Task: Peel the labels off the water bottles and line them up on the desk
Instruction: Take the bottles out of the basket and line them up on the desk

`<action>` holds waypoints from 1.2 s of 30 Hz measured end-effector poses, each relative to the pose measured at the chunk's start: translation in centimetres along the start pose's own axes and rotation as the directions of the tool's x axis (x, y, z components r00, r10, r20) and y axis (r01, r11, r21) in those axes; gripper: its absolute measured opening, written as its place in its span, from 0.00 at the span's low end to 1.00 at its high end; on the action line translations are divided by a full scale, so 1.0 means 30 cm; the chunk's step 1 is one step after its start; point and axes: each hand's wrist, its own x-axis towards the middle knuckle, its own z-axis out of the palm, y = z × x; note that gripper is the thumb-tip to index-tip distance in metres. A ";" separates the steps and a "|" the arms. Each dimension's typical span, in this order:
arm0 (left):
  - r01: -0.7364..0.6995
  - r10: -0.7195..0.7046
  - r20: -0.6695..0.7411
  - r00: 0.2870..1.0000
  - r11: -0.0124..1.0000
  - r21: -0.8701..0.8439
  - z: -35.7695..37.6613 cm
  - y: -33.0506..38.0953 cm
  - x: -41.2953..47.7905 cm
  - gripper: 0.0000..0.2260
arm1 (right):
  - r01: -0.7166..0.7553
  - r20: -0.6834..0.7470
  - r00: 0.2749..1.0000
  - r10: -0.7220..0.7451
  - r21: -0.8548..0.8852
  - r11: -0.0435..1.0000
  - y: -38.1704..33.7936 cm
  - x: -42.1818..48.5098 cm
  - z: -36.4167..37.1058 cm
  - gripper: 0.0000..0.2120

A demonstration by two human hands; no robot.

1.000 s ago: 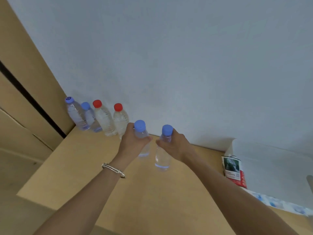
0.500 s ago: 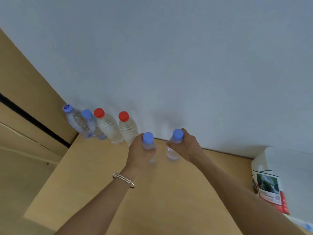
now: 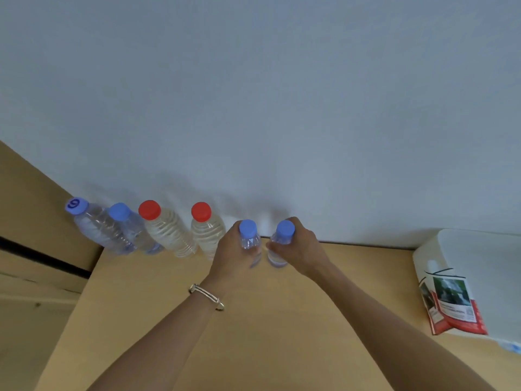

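L grip [image 3: 234, 258] clasps left blue-cap bottle [image 3: 248, 238], R grip [image 3: 301, 249] right blue-cap bottle [image 3: 277, 256], both w/ water, beside bottle row [image 3: 180, 235].

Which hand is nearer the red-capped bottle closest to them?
Left. The left hand sits beside that red-capped bottle; the right hand is farther, beyond the left hand's blue-capped bottle.
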 end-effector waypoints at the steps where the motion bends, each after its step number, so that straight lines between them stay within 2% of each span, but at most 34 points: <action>1: -0.012 0.012 0.033 0.999 1.000 0.005 -0.009 -0.002 -0.002 0.23 | -0.011 -0.004 1.000 0.011 0.015 1.000 -0.003 -0.002 0.005 0.16; 3: -0.016 0.015 0.106 0.994 1.000 0.011 -0.033 0.004 -0.007 0.35 | -0.024 -0.001 1.000 0.024 0.031 0.999 -0.006 -0.007 0.003 0.16; 5: -0.024 0.023 0.152 0.988 1.000 0.004 -0.060 0.021 -0.018 0.39 | -0.017 0.003 1.000 0.017 0.021 1.000 -0.008 -0.017 -0.008 0.19; 8: -0.168 0.151 0.195 0.969 0.983 0.076 -0.104 0.057 -0.039 0.34 | 0.010 -0.042 0.999 -0.011 -0.029 1.000 -0.044 -0.044 -0.037 0.30; 10: -0.291 0.259 0.219 0.941 0.948 0.130 -0.141 0.085 -0.059 0.29 | 0.050 -0.067 0.996 -0.055 -0.071 0.996 -0.082 -0.065 -0.054 0.33; 14: -0.499 0.463 0.205 0.862 0.846 0.187 -0.262 0.159 -0.087 0.19 | 0.127 -0.088 0.985 -0.148 -0.206 0.970 -0.184 -0.102 -0.068 0.25; 17: -0.591 0.576 0.165 0.801 0.713 0.378 -0.367 0.190 -0.067 0.14 | 0.179 -0.064 0.972 -0.225 -0.412 0.893 -0.258 -0.112 -0.042 0.21; 18: -0.592 0.579 0.185 0.794 0.668 0.451 -0.398 0.190 -0.053 0.14 | 0.189 -0.054 0.968 -0.244 -0.476 0.859 -0.279 -0.114 -0.025 0.21; 20: -0.545 0.486 0.268 0.832 0.628 0.555 -0.451 0.182 -0.025 0.17 | 0.196 -0.018 0.968 -0.249 -0.562 0.803 -0.311 -0.114 0.014 0.22; 22: -0.503 0.356 0.355 0.864 0.620 0.603 -0.483 0.169 -0.003 0.18 | 0.184 0.017 0.976 -0.217 -0.595 0.782 -0.334 -0.117 0.050 0.22; 24: -0.503 0.314 0.395 0.864 0.590 0.632 -0.489 0.159 -0.004 0.16 | 0.165 0.044 0.984 -0.175 -0.608 0.777 -0.345 -0.119 0.078 0.20; 27: -0.503 0.363 0.351 0.863 0.556 0.662 -0.473 0.147 -0.004 0.14 | 0.155 0.033 0.984 -0.174 -0.641 0.752 -0.345 -0.102 0.101 0.17; 32: -0.452 0.405 0.250 0.879 0.546 0.705 -0.446 0.150 0.004 0.14 | 0.161 0.019 0.979 -0.202 -0.684 0.712 -0.339 -0.089 0.115 0.19; 36: -0.428 0.429 0.201 0.881 0.538 0.727 -0.432 0.147 0.001 0.12 | 0.167 0.002 0.974 -0.225 -0.673 0.720 -0.320 -0.077 0.114 0.18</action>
